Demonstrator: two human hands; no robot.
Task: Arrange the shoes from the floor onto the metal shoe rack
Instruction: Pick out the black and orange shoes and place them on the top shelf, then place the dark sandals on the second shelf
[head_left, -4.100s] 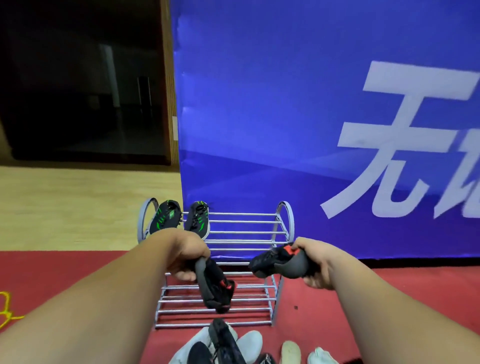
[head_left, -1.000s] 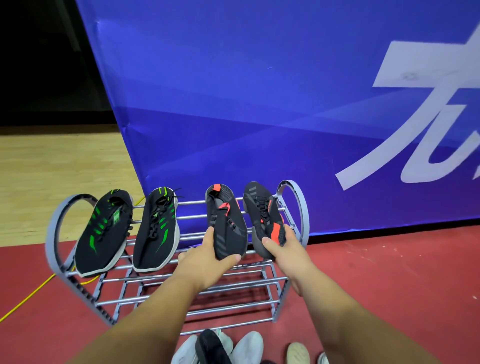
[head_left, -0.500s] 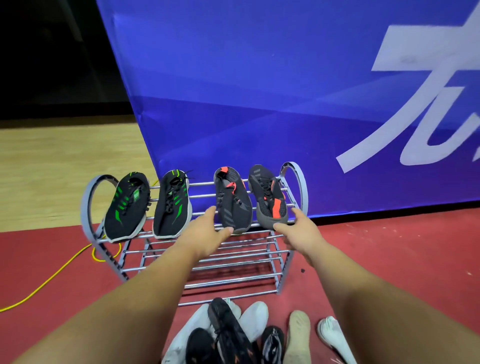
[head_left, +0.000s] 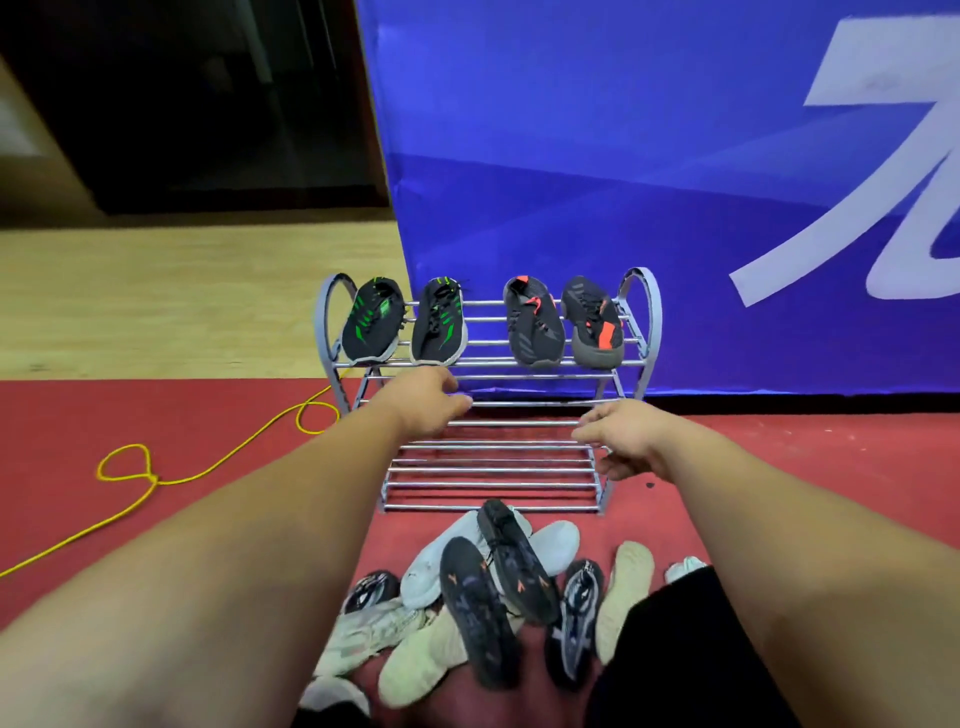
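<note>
The metal shoe rack (head_left: 649, 306) stands against a blue banner. Its top shelf carries two black shoes with green marks (head_left: 374, 327) on the left and two black shoes with red marks (head_left: 535, 330) on the right. My left hand (head_left: 423, 402) hovers in front of the middle shelf, fingers relaxed and empty. My right hand (head_left: 626, 434) hangs near the rack's right side, also empty. A pile of shoes (head_left: 498, 582) lies on the red floor in front of the rack: black ones on top, white and beige ones beneath.
A yellow cord (head_left: 156, 475) loops over the red carpet to the left of the rack. The blue banner (head_left: 623, 182) rises right behind the rack. Wooden floor (head_left: 156, 301) and a dark opening lie at the back left.
Both hands let go of the red-marked shoes, now resting on the top shelf, and have drawn back and down in front of the rack. The view has tilted down to the pile.
</note>
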